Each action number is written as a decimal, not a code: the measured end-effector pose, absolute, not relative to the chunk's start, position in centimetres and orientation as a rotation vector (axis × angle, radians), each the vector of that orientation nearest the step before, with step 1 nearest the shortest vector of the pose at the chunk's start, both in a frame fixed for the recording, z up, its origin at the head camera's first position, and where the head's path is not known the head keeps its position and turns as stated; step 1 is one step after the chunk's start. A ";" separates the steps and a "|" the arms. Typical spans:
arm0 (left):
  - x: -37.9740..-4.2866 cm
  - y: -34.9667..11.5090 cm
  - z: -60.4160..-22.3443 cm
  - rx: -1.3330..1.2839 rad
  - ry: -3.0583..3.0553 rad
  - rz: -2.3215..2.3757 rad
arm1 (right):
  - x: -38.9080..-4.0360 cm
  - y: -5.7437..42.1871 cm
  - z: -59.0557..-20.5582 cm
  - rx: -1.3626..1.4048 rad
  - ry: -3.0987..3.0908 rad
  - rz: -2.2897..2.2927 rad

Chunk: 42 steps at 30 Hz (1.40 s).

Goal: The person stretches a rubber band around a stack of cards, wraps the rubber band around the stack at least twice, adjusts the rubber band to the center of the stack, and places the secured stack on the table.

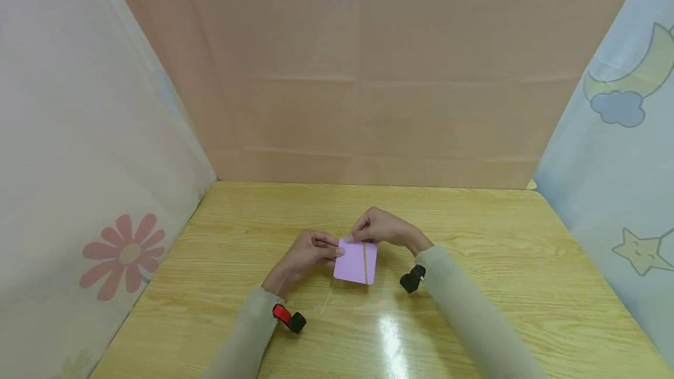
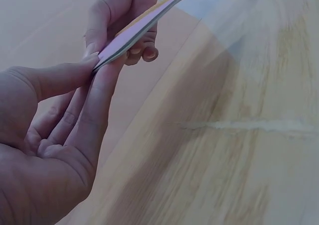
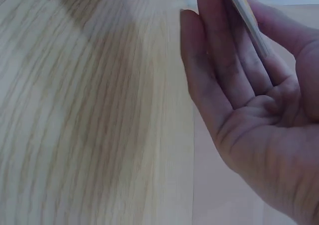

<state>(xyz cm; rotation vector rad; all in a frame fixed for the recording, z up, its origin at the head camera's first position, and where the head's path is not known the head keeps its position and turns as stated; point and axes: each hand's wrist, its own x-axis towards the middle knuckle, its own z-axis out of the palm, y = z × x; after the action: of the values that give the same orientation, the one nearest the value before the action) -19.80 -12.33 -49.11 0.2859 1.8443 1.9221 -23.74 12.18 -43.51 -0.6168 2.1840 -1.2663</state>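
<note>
A small stack of square pink cards (image 1: pixel 350 265) with rounded corners is held up over the table in the head view. An orange-brown rubber band (image 1: pixel 365 265) runs round it near its right side. My left hand (image 1: pixel 307 251) pinches the left edge, thumb on the pink face and fingers behind. At the top edge, my right hand (image 1: pixel 387 228) grips the stack between thumb and fingers. Seen edge-on in the left wrist view, the stack (image 2: pixel 134 31) is thin and layered. Its edge (image 3: pixel 251 26) lies between thumb and fingers in the right wrist view.
The wooden table (image 1: pixel 474 297) lies beneath both hands, with a bright light reflection (image 1: pixel 392 344) near the front. A plain beige-pink sheet (image 1: pixel 363 75) stands behind it. Patterned cloths hang at the left (image 1: pixel 63 133) and right (image 1: pixel 621 180).
</note>
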 end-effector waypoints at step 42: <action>-20.6 -13.5 -49.2 0.080 1.781 2.098 | -20.4 13.8 -46.2 -0.139 1.985 -1.876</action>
<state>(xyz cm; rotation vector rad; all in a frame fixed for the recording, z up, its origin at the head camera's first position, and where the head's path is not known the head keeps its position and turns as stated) -20.64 -13.51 -49.22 0.0803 1.7807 2.0981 -20.40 13.84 -46.17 -0.1391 1.9853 -1.8760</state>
